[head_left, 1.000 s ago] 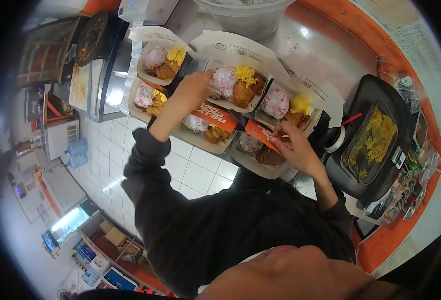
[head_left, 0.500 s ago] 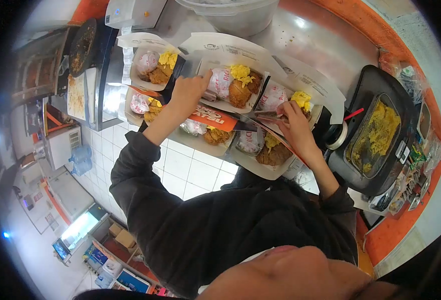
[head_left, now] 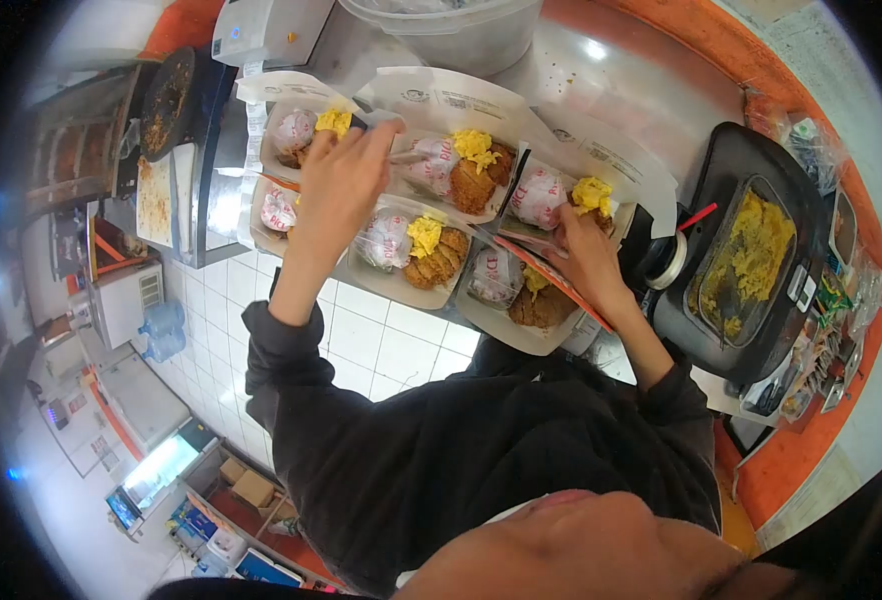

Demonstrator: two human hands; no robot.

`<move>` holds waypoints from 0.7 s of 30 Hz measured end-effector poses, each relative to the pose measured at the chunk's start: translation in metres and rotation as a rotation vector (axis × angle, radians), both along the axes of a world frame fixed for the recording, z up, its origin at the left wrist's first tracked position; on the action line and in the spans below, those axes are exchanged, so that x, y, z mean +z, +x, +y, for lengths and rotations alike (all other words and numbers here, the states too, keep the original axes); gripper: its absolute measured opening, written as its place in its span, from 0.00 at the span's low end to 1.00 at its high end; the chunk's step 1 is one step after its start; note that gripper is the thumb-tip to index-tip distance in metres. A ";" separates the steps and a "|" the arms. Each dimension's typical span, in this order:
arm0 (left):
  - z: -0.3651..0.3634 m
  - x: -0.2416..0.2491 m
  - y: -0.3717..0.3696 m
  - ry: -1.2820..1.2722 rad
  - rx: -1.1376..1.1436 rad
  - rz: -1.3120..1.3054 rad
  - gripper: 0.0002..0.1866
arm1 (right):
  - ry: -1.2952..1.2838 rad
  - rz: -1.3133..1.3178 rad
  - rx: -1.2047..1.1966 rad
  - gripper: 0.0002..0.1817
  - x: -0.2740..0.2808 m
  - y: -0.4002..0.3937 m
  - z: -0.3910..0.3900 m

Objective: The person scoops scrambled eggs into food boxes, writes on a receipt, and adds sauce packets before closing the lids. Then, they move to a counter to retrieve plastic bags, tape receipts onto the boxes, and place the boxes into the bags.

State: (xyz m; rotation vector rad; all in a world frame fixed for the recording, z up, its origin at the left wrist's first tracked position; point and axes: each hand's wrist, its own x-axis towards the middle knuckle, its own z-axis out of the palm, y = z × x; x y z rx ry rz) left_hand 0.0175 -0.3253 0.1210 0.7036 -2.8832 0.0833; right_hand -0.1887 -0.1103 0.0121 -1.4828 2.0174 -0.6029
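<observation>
Cartons with paper-wrapped rice, yellow scrambled egg and brown fried chicken stand in two rows. My left hand [head_left: 346, 185] is above the left cartons, its fingers bent together near a dark flap and the upper middle carton [head_left: 448, 205]; what they grip is hidden. My right hand [head_left: 589, 250] reaches into the upper right carton [head_left: 561, 232], fingers closed beside the wrapped rice [head_left: 541, 196] and egg [head_left: 592, 194]; anything between them cannot be made out. An orange-edged flap [head_left: 561, 285] lies by this hand. The lower middle carton [head_left: 401, 285] is open below my left hand.
A black tray [head_left: 811, 240] at the right holds a container of egg [head_left: 756, 250], with a red-handled utensil [head_left: 698, 217] beside it. A clear tub [head_left: 461, 40] and a white device [head_left: 269, 35] stand at the back. Packets [head_left: 831, 345] line the right edge.
My left hand has moved up and left; the orange printed flap no longer covers part of the lower middle carton. My right hand has shifted slightly down and left, deeper beside the rice.
</observation>
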 end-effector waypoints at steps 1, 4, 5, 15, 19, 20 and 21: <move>0.005 0.009 0.001 -0.003 -0.006 0.001 0.22 | 0.030 -0.156 0.001 0.18 -0.005 -0.001 0.003; 0.021 0.029 0.011 -0.100 0.077 0.191 0.21 | -0.073 -0.226 -0.083 0.15 -0.012 0.003 0.004; 0.027 0.034 0.016 -0.121 0.115 0.267 0.22 | -0.076 -0.227 -0.089 0.15 -0.012 0.003 0.004; 0.104 0.048 0.053 -0.121 0.323 0.429 0.21 | -0.539 -0.443 -0.331 0.14 0.039 -0.021 0.023; 0.135 0.056 0.042 -0.281 0.269 0.432 0.19 | -0.944 -0.447 -0.460 0.15 0.102 -0.052 0.080; 0.137 0.053 0.043 -0.284 0.247 0.439 0.19 | -1.009 -0.386 -0.500 0.16 0.113 -0.062 0.101; 0.141 0.055 0.040 -0.207 0.226 0.423 0.19 | -1.073 -0.320 -0.541 0.16 0.124 -0.073 0.123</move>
